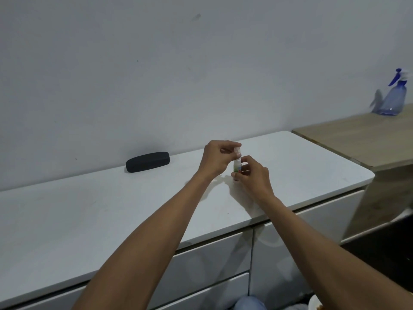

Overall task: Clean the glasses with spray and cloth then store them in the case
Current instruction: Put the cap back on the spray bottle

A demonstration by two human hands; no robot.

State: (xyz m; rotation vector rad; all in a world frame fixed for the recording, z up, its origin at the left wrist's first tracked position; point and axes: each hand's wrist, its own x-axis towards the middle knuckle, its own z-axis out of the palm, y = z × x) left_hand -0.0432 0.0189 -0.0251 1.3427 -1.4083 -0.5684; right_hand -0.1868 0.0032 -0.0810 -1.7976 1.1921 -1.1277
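A small spray bottle with a green and white label stands upright on the white cabinet top. My right hand grips its body from the right. My left hand pinches the clear cap at the bottle's top. A closed black glasses case lies against the wall, to the left of both hands. No glasses or cloth are in sight.
A blue trigger spray bottle stands on a wooden surface at the far right, beside the white top. Drawer fronts run below the front edge. The grey wall backs the cabinet.
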